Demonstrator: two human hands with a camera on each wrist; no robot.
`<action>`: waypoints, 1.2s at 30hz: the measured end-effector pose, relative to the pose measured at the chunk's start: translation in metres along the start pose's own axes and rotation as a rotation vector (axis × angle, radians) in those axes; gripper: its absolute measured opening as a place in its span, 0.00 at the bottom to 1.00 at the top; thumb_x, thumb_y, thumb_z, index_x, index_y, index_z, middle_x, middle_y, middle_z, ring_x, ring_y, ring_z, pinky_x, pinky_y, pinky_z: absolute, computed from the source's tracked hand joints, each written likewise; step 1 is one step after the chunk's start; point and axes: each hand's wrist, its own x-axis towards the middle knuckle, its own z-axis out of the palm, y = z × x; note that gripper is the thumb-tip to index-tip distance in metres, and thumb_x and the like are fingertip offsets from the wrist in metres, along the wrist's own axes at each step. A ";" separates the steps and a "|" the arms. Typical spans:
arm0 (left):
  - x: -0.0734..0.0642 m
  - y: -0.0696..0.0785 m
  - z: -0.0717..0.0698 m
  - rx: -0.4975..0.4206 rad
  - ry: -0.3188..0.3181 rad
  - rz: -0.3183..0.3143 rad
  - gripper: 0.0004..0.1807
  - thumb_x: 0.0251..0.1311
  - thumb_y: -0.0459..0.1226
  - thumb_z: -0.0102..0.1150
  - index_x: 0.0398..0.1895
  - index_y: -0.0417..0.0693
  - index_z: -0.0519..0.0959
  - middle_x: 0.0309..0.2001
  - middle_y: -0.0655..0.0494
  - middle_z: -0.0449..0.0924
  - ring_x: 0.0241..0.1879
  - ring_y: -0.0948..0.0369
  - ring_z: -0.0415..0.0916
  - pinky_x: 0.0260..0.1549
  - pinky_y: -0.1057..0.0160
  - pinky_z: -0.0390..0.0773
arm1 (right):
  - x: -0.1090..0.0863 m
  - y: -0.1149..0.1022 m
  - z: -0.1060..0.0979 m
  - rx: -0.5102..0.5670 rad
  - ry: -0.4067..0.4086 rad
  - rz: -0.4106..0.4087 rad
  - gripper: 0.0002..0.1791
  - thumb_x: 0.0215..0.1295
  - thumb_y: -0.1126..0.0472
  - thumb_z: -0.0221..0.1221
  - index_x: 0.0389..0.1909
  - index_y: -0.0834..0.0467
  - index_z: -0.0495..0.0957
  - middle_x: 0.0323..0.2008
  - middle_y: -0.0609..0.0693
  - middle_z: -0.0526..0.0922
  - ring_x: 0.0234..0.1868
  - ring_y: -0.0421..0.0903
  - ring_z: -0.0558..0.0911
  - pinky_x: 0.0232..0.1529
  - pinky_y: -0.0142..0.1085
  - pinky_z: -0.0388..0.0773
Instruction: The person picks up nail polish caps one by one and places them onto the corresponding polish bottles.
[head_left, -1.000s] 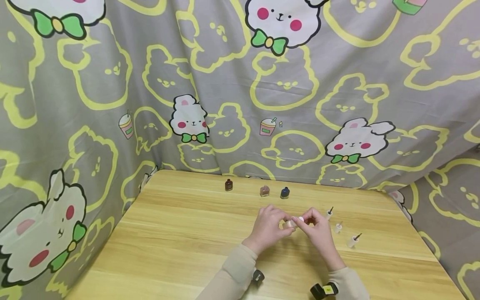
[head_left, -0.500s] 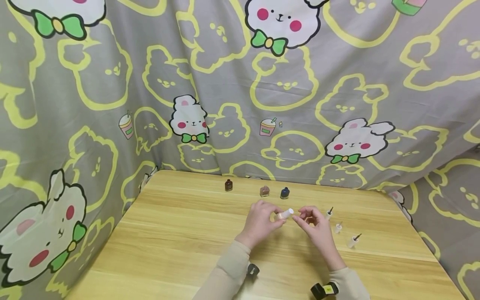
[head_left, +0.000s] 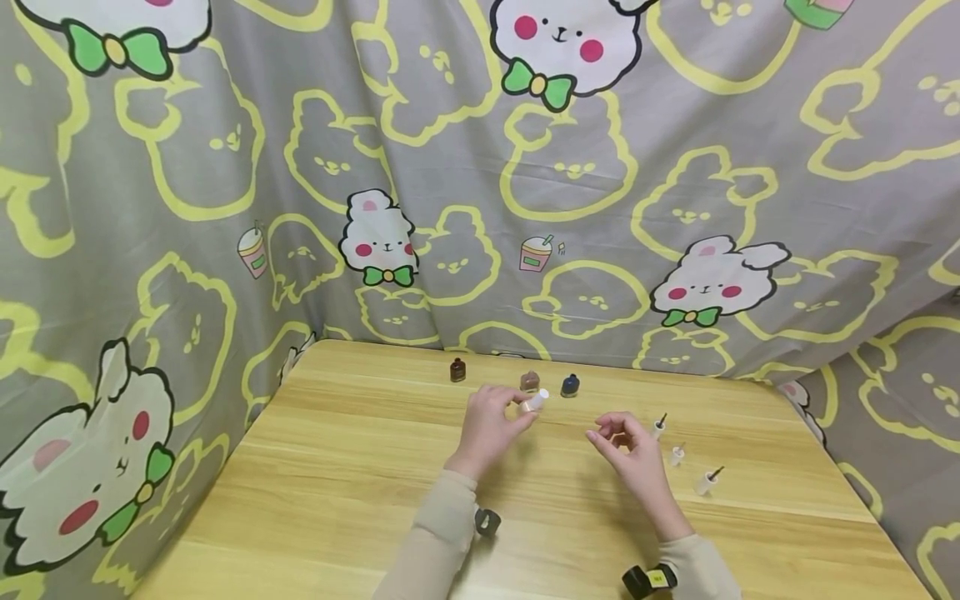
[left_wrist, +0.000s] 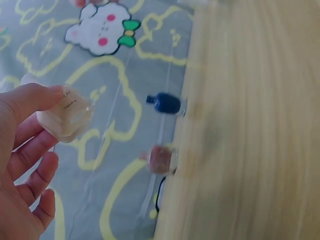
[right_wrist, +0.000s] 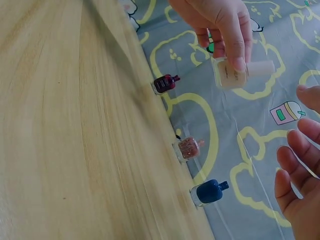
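Observation:
My left hand (head_left: 491, 425) pinches a pale nail polish bottle (right_wrist: 230, 76) between thumb and fingers, with its white cap (right_wrist: 261, 68) on. It holds the bottle tilted above the table, in front of a pink glitter nail polish bottle (right_wrist: 189, 148). My right hand (head_left: 633, 458) hovers to the right, fingers loosely bent and holding nothing. A dark red nail polish bottle (right_wrist: 165, 83) and a blue nail polish bottle (left_wrist: 167, 103) stand in the same back row, both without caps like the pink one.
Right of my right hand, three white caps stand brush-up: one at the back (head_left: 658, 428), one in the middle (head_left: 677, 456) and one nearer (head_left: 706, 483). A patterned curtain (head_left: 450, 167) hangs behind the wooden table (head_left: 337, 467).
Both hands were together at the pale bottle, right fingers at its white cap. The right fingers came off it, and my left hand carried the bottle left and toward the back row.

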 end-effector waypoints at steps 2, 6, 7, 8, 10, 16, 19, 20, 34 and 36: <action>0.001 -0.005 -0.003 -0.005 0.034 -0.003 0.14 0.50 0.46 0.72 0.40 0.53 0.85 0.40 0.61 0.88 0.43 0.60 0.78 0.50 0.54 0.72 | 0.000 -0.002 0.001 -0.013 0.004 -0.007 0.10 0.55 0.69 0.68 0.38 0.64 0.79 0.28 0.42 0.78 0.31 0.32 0.75 0.33 0.25 0.74; 0.003 -0.013 -0.008 -0.032 0.076 -0.014 0.14 0.50 0.44 0.72 0.39 0.51 0.85 0.39 0.59 0.87 0.40 0.60 0.78 0.49 0.52 0.72 | -0.001 -0.013 0.001 -0.057 0.010 -0.026 0.11 0.54 0.72 0.67 0.38 0.64 0.79 0.29 0.49 0.80 0.31 0.31 0.75 0.33 0.27 0.74; 0.003 -0.014 -0.009 -0.041 0.078 -0.024 0.14 0.50 0.44 0.72 0.39 0.52 0.85 0.39 0.59 0.87 0.40 0.60 0.78 0.49 0.53 0.72 | -0.002 -0.017 0.000 -0.067 0.011 -0.036 0.11 0.54 0.73 0.67 0.38 0.64 0.79 0.29 0.51 0.80 0.31 0.31 0.74 0.33 0.28 0.74; 0.004 -0.016 -0.010 -0.047 0.080 -0.032 0.13 0.51 0.45 0.72 0.39 0.52 0.85 0.39 0.59 0.87 0.40 0.60 0.78 0.49 0.53 0.72 | -0.002 -0.022 0.000 -0.074 0.012 -0.047 0.11 0.54 0.73 0.67 0.38 0.65 0.79 0.29 0.53 0.80 0.31 0.32 0.75 0.33 0.29 0.75; 0.005 -0.018 -0.012 -0.055 0.084 -0.048 0.13 0.51 0.45 0.71 0.40 0.52 0.85 0.40 0.58 0.87 0.40 0.60 0.78 0.48 0.54 0.71 | -0.003 -0.033 -0.002 -0.088 0.012 -0.070 0.10 0.54 0.74 0.66 0.37 0.66 0.78 0.29 0.55 0.80 0.31 0.33 0.75 0.34 0.31 0.75; 0.007 -0.025 -0.018 -0.074 0.100 -0.095 0.15 0.51 0.45 0.71 0.41 0.50 0.85 0.42 0.56 0.87 0.41 0.56 0.77 0.47 0.55 0.70 | -0.005 -0.050 -0.006 -0.104 0.033 -0.119 0.10 0.53 0.75 0.66 0.36 0.66 0.78 0.29 0.56 0.81 0.32 0.45 0.77 0.34 0.32 0.75; 0.007 -0.029 -0.020 -0.081 0.121 -0.111 0.15 0.51 0.45 0.72 0.41 0.50 0.85 0.41 0.56 0.87 0.40 0.56 0.77 0.46 0.55 0.70 | -0.007 -0.050 -0.007 -0.105 0.045 -0.138 0.11 0.52 0.76 0.66 0.36 0.67 0.79 0.29 0.57 0.81 0.32 0.47 0.77 0.34 0.31 0.75; 0.007 -0.031 -0.021 -0.085 0.129 -0.115 0.15 0.51 0.45 0.72 0.41 0.50 0.85 0.40 0.55 0.87 0.39 0.56 0.77 0.46 0.55 0.70 | -0.008 -0.049 -0.007 -0.106 0.046 -0.143 0.11 0.51 0.76 0.66 0.36 0.68 0.79 0.29 0.57 0.81 0.32 0.47 0.77 0.34 0.31 0.75; 0.004 -0.063 -0.037 -0.156 0.220 -0.203 0.16 0.50 0.42 0.73 0.42 0.46 0.85 0.39 0.50 0.87 0.38 0.48 0.78 0.39 0.60 0.72 | -0.019 -0.041 -0.018 -0.153 0.059 -0.268 0.13 0.46 0.81 0.65 0.35 0.69 0.79 0.27 0.57 0.80 0.31 0.39 0.76 0.33 0.26 0.73; 0.003 -0.068 -0.038 -0.174 0.224 -0.230 0.16 0.51 0.42 0.72 0.42 0.46 0.85 0.40 0.49 0.86 0.39 0.47 0.77 0.39 0.60 0.71 | -0.022 -0.033 -0.021 -0.164 0.056 -0.286 0.15 0.44 0.81 0.66 0.35 0.68 0.79 0.27 0.56 0.80 0.31 0.39 0.76 0.34 0.25 0.72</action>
